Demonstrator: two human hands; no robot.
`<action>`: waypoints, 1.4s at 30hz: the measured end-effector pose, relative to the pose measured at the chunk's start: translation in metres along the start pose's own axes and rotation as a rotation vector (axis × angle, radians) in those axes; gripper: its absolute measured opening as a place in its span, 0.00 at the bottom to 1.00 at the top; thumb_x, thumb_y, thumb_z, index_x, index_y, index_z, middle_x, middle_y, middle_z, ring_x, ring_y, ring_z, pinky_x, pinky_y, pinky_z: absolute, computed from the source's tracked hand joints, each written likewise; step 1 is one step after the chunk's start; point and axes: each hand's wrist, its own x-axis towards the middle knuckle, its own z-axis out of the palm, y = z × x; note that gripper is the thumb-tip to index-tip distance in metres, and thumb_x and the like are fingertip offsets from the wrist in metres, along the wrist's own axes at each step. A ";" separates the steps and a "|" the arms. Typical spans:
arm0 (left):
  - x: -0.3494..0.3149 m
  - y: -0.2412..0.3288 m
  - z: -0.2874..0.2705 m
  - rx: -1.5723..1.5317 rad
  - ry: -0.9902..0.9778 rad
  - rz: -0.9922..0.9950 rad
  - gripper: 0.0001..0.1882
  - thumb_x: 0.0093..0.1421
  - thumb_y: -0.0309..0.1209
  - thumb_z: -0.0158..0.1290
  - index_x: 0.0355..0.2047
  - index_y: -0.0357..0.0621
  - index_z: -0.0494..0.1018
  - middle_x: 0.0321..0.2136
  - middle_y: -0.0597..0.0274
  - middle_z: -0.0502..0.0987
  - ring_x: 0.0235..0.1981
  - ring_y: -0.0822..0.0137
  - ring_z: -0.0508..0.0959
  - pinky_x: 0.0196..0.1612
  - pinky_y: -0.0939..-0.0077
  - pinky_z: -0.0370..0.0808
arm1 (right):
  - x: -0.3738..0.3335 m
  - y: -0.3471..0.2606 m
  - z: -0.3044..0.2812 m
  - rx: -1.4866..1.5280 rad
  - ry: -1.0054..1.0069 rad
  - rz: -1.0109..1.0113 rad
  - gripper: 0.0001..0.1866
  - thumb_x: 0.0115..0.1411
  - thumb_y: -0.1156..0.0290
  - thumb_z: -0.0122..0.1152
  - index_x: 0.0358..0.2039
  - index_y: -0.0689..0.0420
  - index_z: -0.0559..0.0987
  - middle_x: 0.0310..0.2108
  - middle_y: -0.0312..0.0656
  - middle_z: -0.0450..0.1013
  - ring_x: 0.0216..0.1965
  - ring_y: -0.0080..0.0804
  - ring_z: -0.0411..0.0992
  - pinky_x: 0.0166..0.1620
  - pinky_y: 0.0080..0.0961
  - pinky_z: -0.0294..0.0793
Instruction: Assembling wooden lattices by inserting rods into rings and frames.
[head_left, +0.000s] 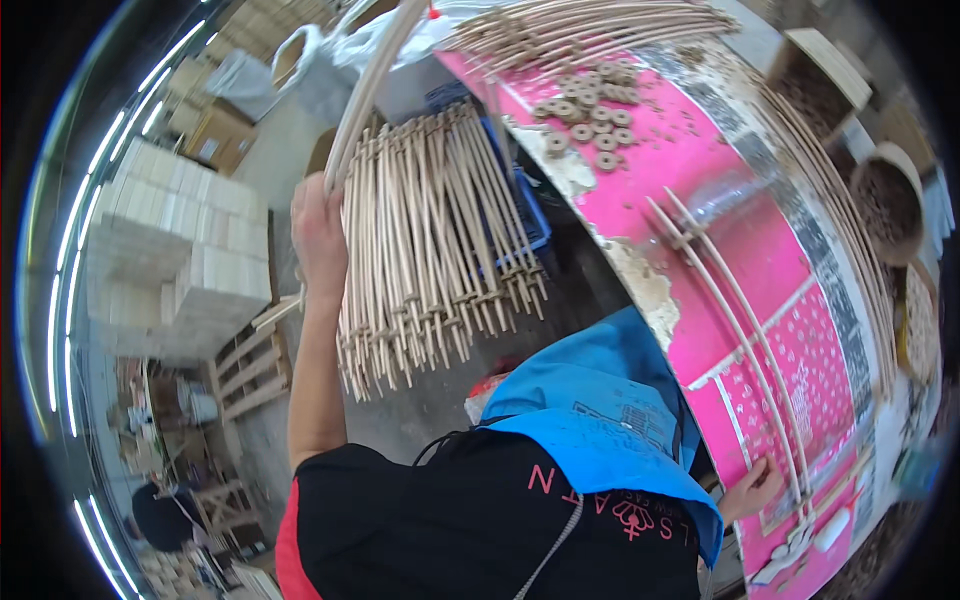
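My left hand (318, 235) is raised at the left, closed round several long pale wooden rods (368, 105) that reach up past the top of the view. Down at the lower right, my right hand (752, 488) has its fingers curled together, close beside the lower ends of two long wooden rods (735, 290) lying on a pink-covered table (640, 210). Whatever those fingers hold, if anything, is hidden. Near their upper ends, the two rods pass by small wooden pieces (688, 237).
Many rods with wooden rings stand stacked in a blue crate (535, 215) between my left arm and the table. Loose wooden rings (600, 115) lie on the table, and more rods (590, 35) beyond. A white bottle (832, 530) lies near my right hand. Boxes and a pallet (250, 370) stand left.
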 end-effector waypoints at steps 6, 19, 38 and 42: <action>-0.115 -0.127 0.010 0.147 0.056 -0.322 0.09 0.71 0.31 0.48 0.39 0.36 0.68 0.34 0.44 0.70 0.40 0.42 0.71 0.45 0.51 0.68 | 0.003 0.003 -0.001 -0.053 0.024 -0.071 0.13 0.72 0.66 0.58 0.47 0.64 0.81 0.41 0.47 0.77 0.42 0.38 0.74 0.45 0.33 0.75; -0.210 -0.281 0.120 0.506 -0.247 -0.929 0.10 0.66 0.32 0.55 0.43 0.41 0.72 0.43 0.45 0.75 0.45 0.38 0.77 0.47 0.43 0.75 | 0.008 0.037 -0.009 -0.086 -0.090 0.117 0.15 0.74 0.65 0.57 0.48 0.66 0.79 0.46 0.50 0.76 0.46 0.39 0.74 0.50 0.33 0.75; -0.177 -0.223 0.150 0.477 -0.456 -0.866 0.24 0.68 0.36 0.51 0.60 0.37 0.71 0.53 0.41 0.75 0.53 0.41 0.76 0.57 0.48 0.72 | 0.002 -0.001 -0.001 -0.086 0.074 0.052 0.07 0.70 0.73 0.59 0.42 0.63 0.79 0.36 0.42 0.75 0.38 0.30 0.71 0.43 0.27 0.71; -0.144 -0.187 0.164 0.149 -0.098 -0.135 0.18 0.70 0.35 0.53 0.54 0.36 0.75 0.50 0.46 0.77 0.50 0.46 0.77 0.57 0.55 0.72 | 0.005 -0.022 0.002 -0.010 0.067 0.127 0.05 0.69 0.73 0.59 0.40 0.60 0.81 0.31 0.35 0.71 0.30 0.22 0.65 0.34 0.22 0.65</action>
